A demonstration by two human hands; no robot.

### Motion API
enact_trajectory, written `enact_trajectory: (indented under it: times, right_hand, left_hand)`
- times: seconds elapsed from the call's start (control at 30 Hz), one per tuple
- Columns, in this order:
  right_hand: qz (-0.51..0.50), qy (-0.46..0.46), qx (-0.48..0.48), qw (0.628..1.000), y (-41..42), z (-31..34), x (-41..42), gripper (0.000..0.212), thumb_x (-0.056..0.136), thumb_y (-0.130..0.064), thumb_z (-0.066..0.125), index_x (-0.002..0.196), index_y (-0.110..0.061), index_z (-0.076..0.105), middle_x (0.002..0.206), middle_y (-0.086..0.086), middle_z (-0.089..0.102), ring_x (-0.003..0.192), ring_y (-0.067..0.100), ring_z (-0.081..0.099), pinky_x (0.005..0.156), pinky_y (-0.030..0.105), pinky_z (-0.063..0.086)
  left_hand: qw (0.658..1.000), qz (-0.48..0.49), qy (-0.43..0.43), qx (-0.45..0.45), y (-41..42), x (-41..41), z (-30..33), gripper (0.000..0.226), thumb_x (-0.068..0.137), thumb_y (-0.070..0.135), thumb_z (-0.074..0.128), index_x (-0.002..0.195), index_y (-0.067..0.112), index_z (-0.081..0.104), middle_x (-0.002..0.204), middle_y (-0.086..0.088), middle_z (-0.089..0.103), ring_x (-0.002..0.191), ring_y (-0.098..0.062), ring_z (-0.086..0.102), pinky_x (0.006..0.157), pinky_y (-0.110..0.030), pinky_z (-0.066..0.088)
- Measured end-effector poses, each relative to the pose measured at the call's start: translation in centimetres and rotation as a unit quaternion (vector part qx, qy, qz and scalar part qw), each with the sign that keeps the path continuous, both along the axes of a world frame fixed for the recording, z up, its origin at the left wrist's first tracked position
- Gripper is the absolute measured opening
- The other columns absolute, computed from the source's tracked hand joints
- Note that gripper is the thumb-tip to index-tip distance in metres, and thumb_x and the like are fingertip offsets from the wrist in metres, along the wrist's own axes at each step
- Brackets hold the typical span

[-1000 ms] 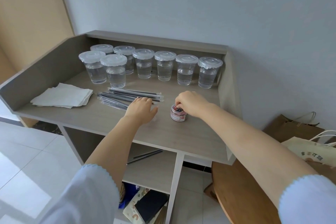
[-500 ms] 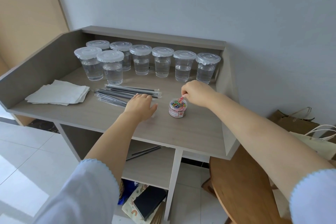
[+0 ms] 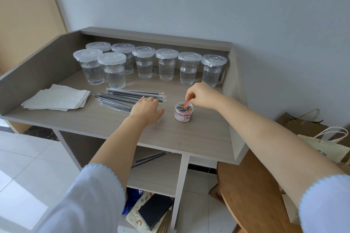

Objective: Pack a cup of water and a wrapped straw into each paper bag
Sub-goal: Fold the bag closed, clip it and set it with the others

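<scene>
Several lidded clear cups of water (image 3: 166, 64) stand in a row at the back of the grey desk (image 3: 198, 134). Wrapped black straws (image 3: 121, 98) lie in a loose pile in front of them. My left hand (image 3: 146, 109) rests flat on the desk, fingers straight, at the right end of the straws. A small round tub of coloured paper clips (image 3: 183, 112) stands open to its right. My right hand (image 3: 200, 95) hovers over the tub and pinches a pink paper clip (image 3: 187, 103) just above its rim. Paper bags (image 3: 303, 125) stand on the floor at the right.
A stack of white napkins (image 3: 56, 98) lies on the desk's left side. Raised walls edge the desk at left, back and right. A round wooden table (image 3: 251, 191) sits low at the right. Two more straws (image 3: 149, 158) lie on the shelf below, above books and clutter.
My right hand has lifted off the tub, pulling a pink paper clip up out of it. The view has tilted up slightly. My left hand has stayed flat on the desk.
</scene>
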State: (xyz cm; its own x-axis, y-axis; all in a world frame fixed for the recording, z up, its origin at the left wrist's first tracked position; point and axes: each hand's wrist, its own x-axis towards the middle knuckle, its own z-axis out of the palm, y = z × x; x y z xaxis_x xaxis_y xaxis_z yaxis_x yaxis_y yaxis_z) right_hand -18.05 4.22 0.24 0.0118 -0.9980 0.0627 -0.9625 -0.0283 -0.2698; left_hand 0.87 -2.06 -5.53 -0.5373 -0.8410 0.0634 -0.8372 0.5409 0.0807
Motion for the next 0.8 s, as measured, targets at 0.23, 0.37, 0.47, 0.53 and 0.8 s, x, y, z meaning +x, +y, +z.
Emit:
enact_trajectory:
  times: [0.23,0.37,0.47,0.53,0.8]
  right_hand:
    - [-0.029,-0.065,-0.026,0.997,-0.2,0.2,0.6,0.025,0.088,0.002,0.054,0.103,-0.006,0.071,0.105,0.008,0.07,0.099,0.019,0.062,0.083,0.021,0.043]
    - [-0.074,-0.142,-0.034,0.986,-0.3,0.2,0.8,0.02,0.087,0.001,0.059,0.1,-0.005,0.072,0.095,0.005,0.068,0.079,0.011,0.06,0.075,0.02,0.043]
    - [-0.106,-0.187,0.012,0.977,-0.1,-0.2,0.9,0.011,0.084,0.001,0.063,0.088,-0.006,0.071,0.083,0.009,0.066,0.067,0.011,0.059,0.07,0.024,0.053]
    - [-0.12,-0.27,0.028,0.955,0.1,-0.5,0.9,0.008,0.085,0.0,0.065,0.081,-0.007,0.066,0.078,0.009,0.065,0.067,0.011,0.061,0.066,0.021,0.053]
    - [-0.171,-0.556,0.045,0.812,0.2,-0.7,1.2,0.016,0.088,-0.007,0.065,0.078,-0.017,0.058,0.084,-0.001,0.064,0.081,0.009,0.06,0.078,0.026,0.041]
  left_hand:
    - [1.0,0.0,-0.004,0.003,-0.3,0.3,-0.5,0.048,0.1,0.042,0.035,0.129,0.007,0.049,0.136,-0.01,0.05,0.13,-0.028,0.04,0.112,-0.035,0.022]
    - [1.0,0.001,-0.011,0.001,-0.3,0.5,-0.8,0.048,0.1,0.042,0.034,0.128,0.007,0.049,0.134,-0.01,0.051,0.128,-0.028,0.042,0.111,-0.035,0.023]
    - [1.0,0.001,-0.015,-0.001,-0.1,0.6,-0.7,0.048,0.1,0.042,0.034,0.129,0.007,0.049,0.134,-0.01,0.051,0.128,-0.028,0.041,0.109,-0.034,0.025]
    - [1.0,0.001,-0.018,-0.003,0.0,0.6,-0.7,0.048,0.1,0.042,0.034,0.13,0.007,0.048,0.136,-0.01,0.05,0.13,-0.028,0.04,0.11,-0.034,0.024]
    - [1.0,0.002,-0.017,0.0,-0.2,0.6,-0.9,0.049,0.1,0.043,0.034,0.13,0.007,0.048,0.136,-0.011,0.05,0.131,-0.028,0.039,0.111,-0.034,0.023]
